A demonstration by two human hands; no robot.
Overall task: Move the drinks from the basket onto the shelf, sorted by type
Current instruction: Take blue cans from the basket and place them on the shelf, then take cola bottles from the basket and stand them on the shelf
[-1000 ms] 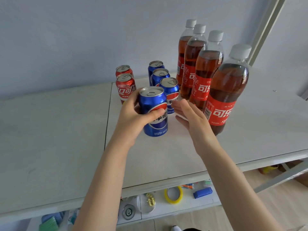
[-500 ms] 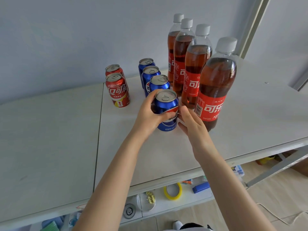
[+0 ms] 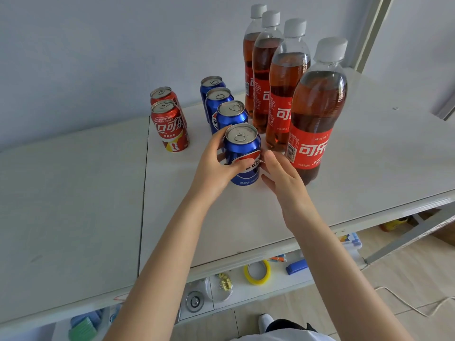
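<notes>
Lowered since a second ago from mid-air: blue can [image 3: 242, 156], now upright with its long axis vertical and its base seemingly resting on the shelf [image 3: 246, 230]. Stands at the front of the blue row [image 3: 232, 114], just before three more of its kind. Sits between both hands. Gripped by left hand [image 3: 216, 166], thumb laid across the label and fingers curled round the far left side. Flanked by right hand [image 3: 283, 178], fingers straight and together, tips at the can's right side; touching or just beside, hard to tell. Lies directly ahead of the left palm, so nearer that hand, and probably needs only a release and a pull back toward the body. Stands just left of the bottles [image 3: 315, 134], four in a line, with two red cans [image 3: 170, 126] apart on the left.
</notes>
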